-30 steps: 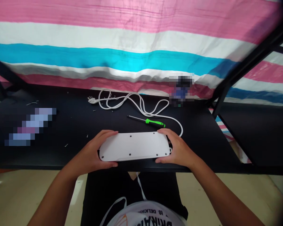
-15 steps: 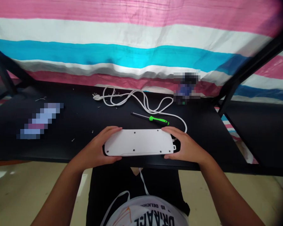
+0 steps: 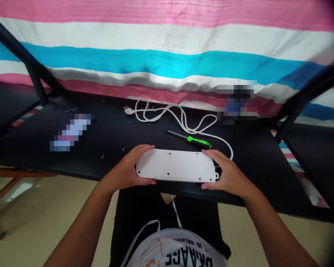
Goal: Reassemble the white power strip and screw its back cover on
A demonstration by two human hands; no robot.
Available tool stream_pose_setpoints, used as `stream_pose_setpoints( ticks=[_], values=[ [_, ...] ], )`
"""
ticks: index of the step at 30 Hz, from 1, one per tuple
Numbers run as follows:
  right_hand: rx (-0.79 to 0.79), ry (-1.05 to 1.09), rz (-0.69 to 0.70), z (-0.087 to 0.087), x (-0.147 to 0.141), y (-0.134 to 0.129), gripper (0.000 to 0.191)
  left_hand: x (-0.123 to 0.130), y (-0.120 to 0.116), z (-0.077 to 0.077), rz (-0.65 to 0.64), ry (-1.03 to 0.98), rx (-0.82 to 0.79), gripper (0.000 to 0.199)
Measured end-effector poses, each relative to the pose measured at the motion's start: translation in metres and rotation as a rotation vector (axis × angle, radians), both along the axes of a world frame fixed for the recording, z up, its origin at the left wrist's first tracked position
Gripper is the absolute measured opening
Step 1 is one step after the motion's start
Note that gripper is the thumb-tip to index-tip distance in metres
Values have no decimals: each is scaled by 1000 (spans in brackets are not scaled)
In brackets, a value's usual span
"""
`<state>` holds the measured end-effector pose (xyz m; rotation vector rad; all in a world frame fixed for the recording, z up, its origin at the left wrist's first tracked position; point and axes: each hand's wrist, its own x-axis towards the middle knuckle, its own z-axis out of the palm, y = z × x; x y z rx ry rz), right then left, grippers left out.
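A white power strip (image 3: 180, 166) lies across the front of the black table, its flat back with several dark screw holes facing up. At its left end my left hand (image 3: 130, 167) grips it, thumb and fingers on opposite long edges. My right hand (image 3: 225, 170) clasps the right end in the same way, beside a small hanging loop. From that end a white cord (image 3: 231, 148) runs back over the table in loose coils to a plug (image 3: 128, 110). A screwdriver (image 3: 197, 142) with a green and black handle rests just beyond the strip. The strip's underside is hidden.
Several small screws (image 3: 102, 156) are scattered on the black table (image 3: 253, 167). A blurred-out flat object (image 3: 72, 133) lies at left, and another blurred item (image 3: 235, 102) stands at back right. Behind hangs a striped sheet (image 3: 156, 61), between black frame bars (image 3: 36, 81).
The camera view has turned, so the whole scene sits further right in the picture. Both hands keep the same hold on the power strip; nothing on the table has visibly moved.
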<state>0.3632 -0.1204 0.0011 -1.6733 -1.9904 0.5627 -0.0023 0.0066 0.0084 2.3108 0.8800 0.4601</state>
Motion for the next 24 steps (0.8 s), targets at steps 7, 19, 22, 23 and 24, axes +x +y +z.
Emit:
stream_pose_setpoints(
  ticks=[7, 19, 22, 23, 24],
  values=[
    [-31, -12, -9, 3, -1, -1, 105, -2, 0, 4, 2, 8, -3, 96],
    [-77, 41, -43, 14, 0, -4, 95, -7, 5, -4, 25, 23, 7, 95],
    [-64, 49, -44, 15, -1, -4, 94, -8, 5, -5, 25, 19, 20, 96],
    [-57, 49, -45, 15, -1, -5, 94, -8, 5, -5, 26, 19, 25, 97],
    [-52, 47, -47, 15, -1, -5, 94, -8, 5, -5, 28, 18, 28, 97]
  ],
)
